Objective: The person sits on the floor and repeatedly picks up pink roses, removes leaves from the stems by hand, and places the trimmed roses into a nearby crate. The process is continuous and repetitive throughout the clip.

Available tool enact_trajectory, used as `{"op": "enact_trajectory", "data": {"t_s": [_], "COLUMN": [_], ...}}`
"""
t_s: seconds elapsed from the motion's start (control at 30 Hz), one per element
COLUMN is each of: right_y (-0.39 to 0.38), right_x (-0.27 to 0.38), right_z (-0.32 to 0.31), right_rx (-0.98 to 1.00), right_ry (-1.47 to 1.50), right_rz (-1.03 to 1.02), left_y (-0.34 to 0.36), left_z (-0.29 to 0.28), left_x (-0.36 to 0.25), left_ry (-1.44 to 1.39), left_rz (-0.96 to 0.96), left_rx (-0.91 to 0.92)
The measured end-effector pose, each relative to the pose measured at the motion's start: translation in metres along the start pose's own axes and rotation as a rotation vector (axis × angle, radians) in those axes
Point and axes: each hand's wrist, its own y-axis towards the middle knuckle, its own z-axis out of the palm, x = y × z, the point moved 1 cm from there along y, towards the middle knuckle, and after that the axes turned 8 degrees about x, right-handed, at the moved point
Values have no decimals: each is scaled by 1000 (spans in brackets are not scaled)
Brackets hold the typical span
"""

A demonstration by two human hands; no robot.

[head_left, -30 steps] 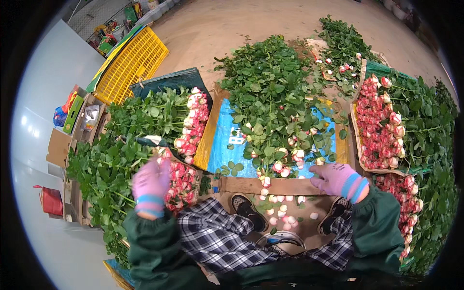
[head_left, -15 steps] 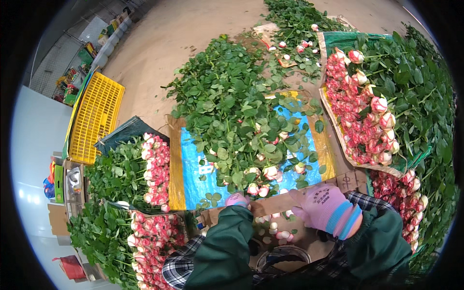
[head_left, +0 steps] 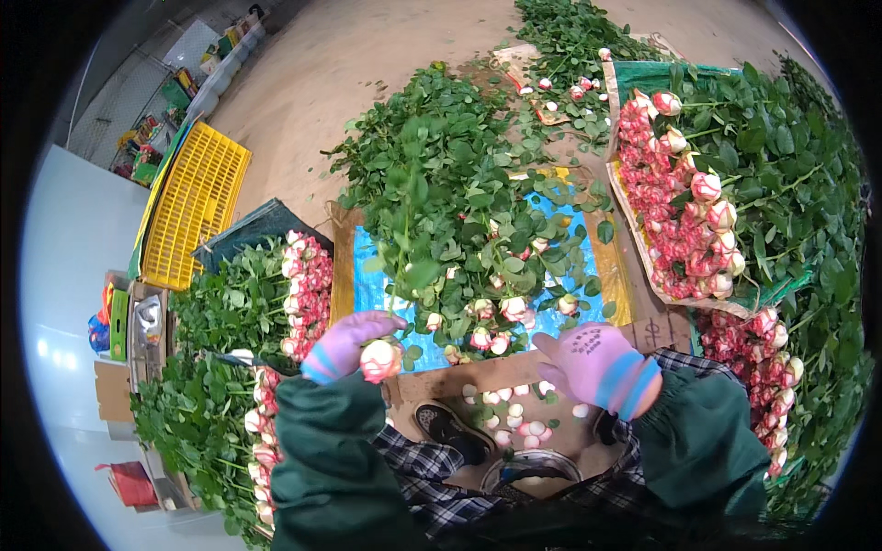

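My left hand (head_left: 351,342), in a pink glove with a blue cuff band, is closed round the stem of a rose (head_left: 380,361). Its white bloom with pink edges hangs by my fingers, and its leafy stem, slightly blurred, points away over the pile. My right hand (head_left: 595,365), gloved alike, hovers at the near right edge of the work surface, thumb and finger apart, with nothing visible between them. Between and beyond my hands, a heap of loose leafy roses (head_left: 459,230) lies on a blue and yellow sheet (head_left: 372,292), several blooms toward me.
Stacked roses in wrappings stand on the left (head_left: 308,285) and right (head_left: 680,211). A yellow plastic crate (head_left: 195,204) leans at the far left. Below lie fallen petals (head_left: 514,413), a shoe (head_left: 450,432) and a round bucket (head_left: 531,466). More cut stems (head_left: 574,41) lie on the floor beyond.
My left hand has moved left and up from the near edge, and a rose now shows in it. My right hand has shifted slightly up and left.
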Motion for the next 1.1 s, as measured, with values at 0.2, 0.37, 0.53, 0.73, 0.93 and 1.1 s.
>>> {"op": "enact_trajectory", "data": {"t_s": [0.2,0.37,0.53,0.73,0.93,1.1], "right_y": [38,50,58,57,64,57], "right_x": [8,37,45,61,60,53], "right_z": [14,2,3,-14,-13,-6], "right_rx": [-21,-16,-57,-59,-70,12], "right_ry": [601,1478,1679,1660,1169,1313], "right_rz": [32,91,106,-49,-113,31], "left_y": [-43,-36,-28,-26,-26,-24], "left_z": [108,140,139,133,128,129], "left_x": [-33,-14,-5,-2,2,11], "left_ry": [-500,-650,-590,-398,-189,-92], "left_rz": [24,77,41,41,7,14], "left_rx": [160,230,302,298,210,184]}}
